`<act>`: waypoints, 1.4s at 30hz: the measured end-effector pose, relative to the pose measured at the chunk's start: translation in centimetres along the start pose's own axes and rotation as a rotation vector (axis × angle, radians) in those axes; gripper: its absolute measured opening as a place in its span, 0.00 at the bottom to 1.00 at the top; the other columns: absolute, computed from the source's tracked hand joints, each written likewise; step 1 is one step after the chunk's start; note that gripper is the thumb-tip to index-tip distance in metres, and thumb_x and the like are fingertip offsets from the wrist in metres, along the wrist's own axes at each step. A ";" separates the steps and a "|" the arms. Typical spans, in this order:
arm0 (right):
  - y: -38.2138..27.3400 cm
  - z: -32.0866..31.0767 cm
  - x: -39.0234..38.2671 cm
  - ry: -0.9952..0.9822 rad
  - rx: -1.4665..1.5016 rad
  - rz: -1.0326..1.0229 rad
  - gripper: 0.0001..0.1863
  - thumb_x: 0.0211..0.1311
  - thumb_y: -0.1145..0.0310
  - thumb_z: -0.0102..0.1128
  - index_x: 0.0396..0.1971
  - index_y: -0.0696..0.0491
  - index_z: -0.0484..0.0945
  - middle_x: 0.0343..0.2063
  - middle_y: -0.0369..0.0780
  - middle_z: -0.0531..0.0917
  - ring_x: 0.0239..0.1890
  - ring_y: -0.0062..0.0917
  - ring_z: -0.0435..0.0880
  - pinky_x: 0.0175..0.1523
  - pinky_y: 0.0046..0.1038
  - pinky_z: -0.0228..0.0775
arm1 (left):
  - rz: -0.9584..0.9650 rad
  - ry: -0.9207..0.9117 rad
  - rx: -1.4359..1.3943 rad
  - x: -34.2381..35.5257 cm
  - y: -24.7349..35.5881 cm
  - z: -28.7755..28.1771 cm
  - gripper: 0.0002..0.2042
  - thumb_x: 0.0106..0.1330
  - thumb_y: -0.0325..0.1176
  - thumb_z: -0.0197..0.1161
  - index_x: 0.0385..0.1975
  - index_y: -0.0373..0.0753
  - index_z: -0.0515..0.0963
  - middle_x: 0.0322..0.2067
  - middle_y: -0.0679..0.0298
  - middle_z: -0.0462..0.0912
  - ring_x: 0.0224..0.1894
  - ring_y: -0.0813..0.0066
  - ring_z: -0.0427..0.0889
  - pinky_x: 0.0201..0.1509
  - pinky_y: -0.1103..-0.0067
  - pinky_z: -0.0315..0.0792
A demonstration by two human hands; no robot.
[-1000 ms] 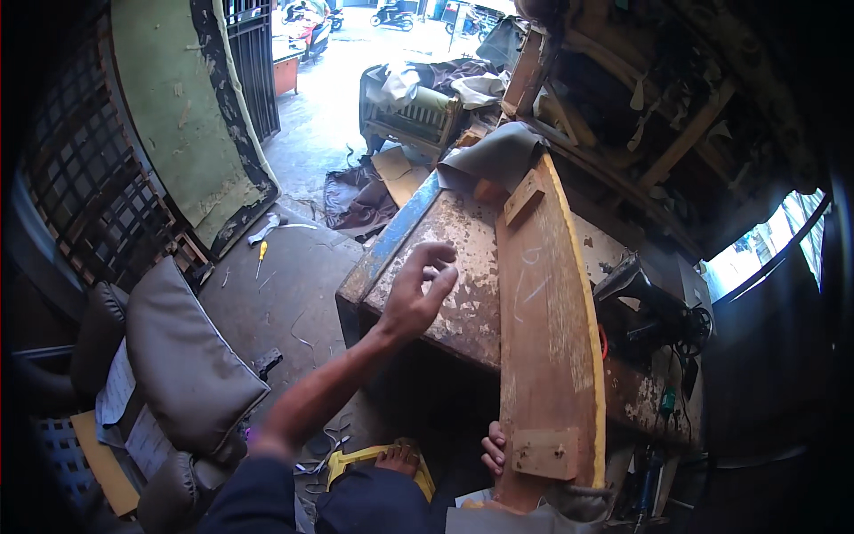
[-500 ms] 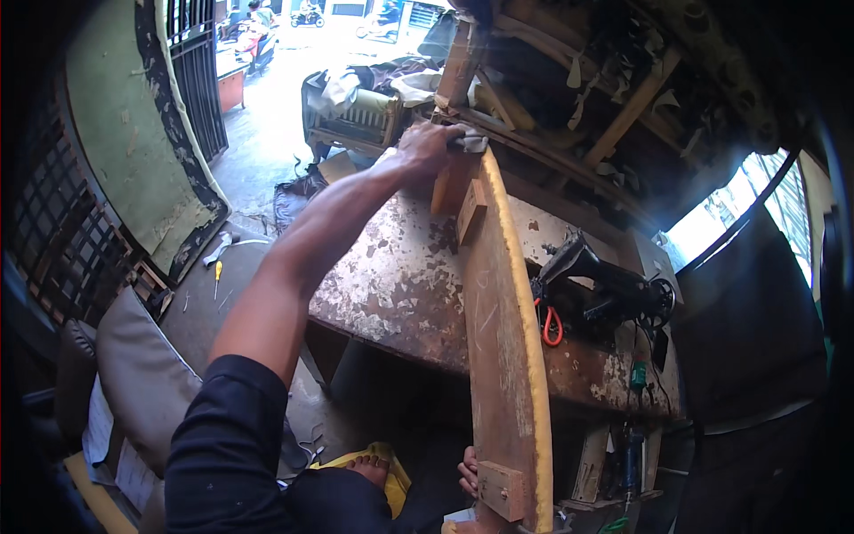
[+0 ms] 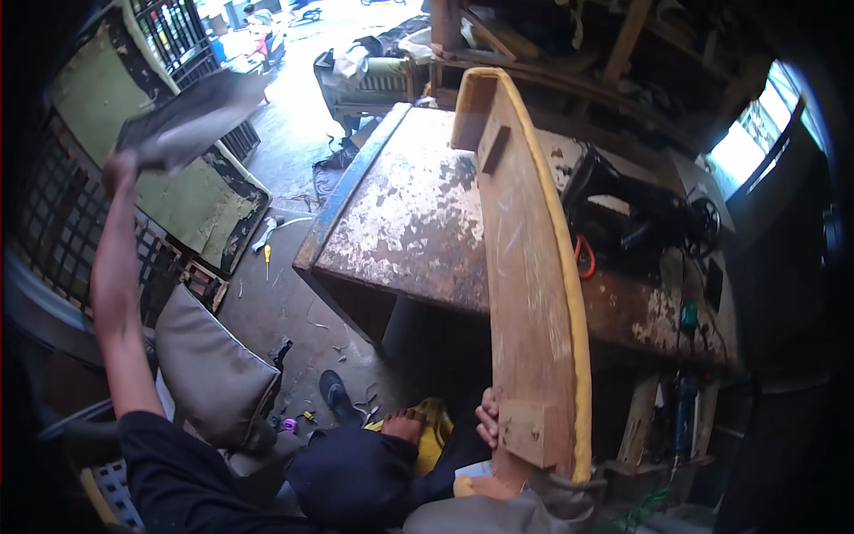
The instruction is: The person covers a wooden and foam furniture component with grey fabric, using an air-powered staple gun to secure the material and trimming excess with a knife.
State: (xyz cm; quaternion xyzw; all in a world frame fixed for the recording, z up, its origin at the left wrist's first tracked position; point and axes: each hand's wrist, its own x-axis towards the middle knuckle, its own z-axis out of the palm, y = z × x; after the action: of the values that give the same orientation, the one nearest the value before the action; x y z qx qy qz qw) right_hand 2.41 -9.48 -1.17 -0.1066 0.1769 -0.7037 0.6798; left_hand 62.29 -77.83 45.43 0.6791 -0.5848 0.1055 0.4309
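Note:
A long wooden board (image 3: 525,267) with yellow foam along its edge stands tilted in front of me, small wood blocks fixed on its face. Near its lower end the fingers of my right hand (image 3: 487,418) curl round the left edge; the rest of that hand is hidden. Grey upholstery material (image 3: 498,514) bunches about the board's bottom. Far out to the left, my left hand (image 3: 122,169) is raised and closed on a grey and black sheet of material (image 3: 191,120), which is smeared by motion.
A worn table (image 3: 400,214) with peeling paint lies behind the board, a black sewing machine (image 3: 632,205) on its right. Grey cushions (image 3: 213,365) lean at the left. A yellow screwdriver (image 3: 267,255) and scraps are on the floor. Wooden frames (image 3: 551,67) stand at the back.
My left hand has left the board's top end and swung far left with the grey and black sheet. The foam-edged top is now uncovered. My right hand still grips the lower end.

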 end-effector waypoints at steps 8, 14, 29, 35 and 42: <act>-9.7 12.7 4.4 0.244 -1.101 -0.138 0.45 0.74 0.47 0.60 0.77 0.60 0.54 0.68 0.45 0.74 0.68 0.21 0.71 0.68 0.27 0.66 | -0.581 0.046 -0.409 -49.8 -16.0 -27.5 0.20 0.70 0.38 0.59 0.57 0.33 0.78 0.55 0.52 0.83 0.57 0.65 0.82 0.60 0.70 0.75; -11.9 15.6 11.9 0.252 -1.798 -0.155 0.45 0.63 0.37 0.65 0.74 0.46 0.64 0.51 0.58 0.84 0.55 0.53 0.84 0.62 0.45 0.74 | -0.824 -0.130 0.142 -55.8 -29.8 -28.5 0.22 0.72 0.39 0.58 0.61 0.33 0.75 0.58 0.52 0.82 0.61 0.61 0.81 0.65 0.69 0.73; -13.9 12.5 4.4 0.242 -1.949 -0.333 0.55 0.52 0.28 0.66 0.69 0.58 0.68 0.60 0.52 0.76 0.65 0.44 0.75 0.69 0.41 0.66 | 0.855 -0.869 -0.582 -60.6 25.3 -3.5 0.15 0.70 0.42 0.64 0.43 0.34 0.83 0.42 0.53 0.83 0.47 0.54 0.83 0.51 0.64 0.75; -11.8 12.8 -2.4 0.394 -2.025 -0.286 0.42 0.49 0.40 0.76 0.59 0.53 0.75 0.31 0.36 0.76 0.37 0.32 0.74 0.47 0.39 0.64 | 1.198 -1.689 -0.360 -64.0 33.8 -2.2 0.22 0.65 0.51 0.70 0.41 0.34 0.81 0.38 0.51 0.83 0.42 0.51 0.83 0.48 0.61 0.73; -10.5 14.6 -5.2 0.312 -1.671 -0.585 0.29 0.48 0.52 0.83 0.45 0.54 0.84 0.39 0.40 0.89 0.56 0.33 0.86 0.69 0.34 0.66 | 1.199 -1.890 -0.848 -63.7 36.1 -3.9 0.12 0.71 0.36 0.64 0.40 0.33 0.74 0.32 0.52 0.79 0.38 0.50 0.81 0.42 0.64 0.73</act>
State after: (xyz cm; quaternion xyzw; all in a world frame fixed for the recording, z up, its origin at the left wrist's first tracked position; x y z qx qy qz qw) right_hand -1.27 -5.64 16.77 -0.5106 0.6871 -0.4969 0.1422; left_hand 13.03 -28.29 23.23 -0.0892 -0.8818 -0.4528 -0.0976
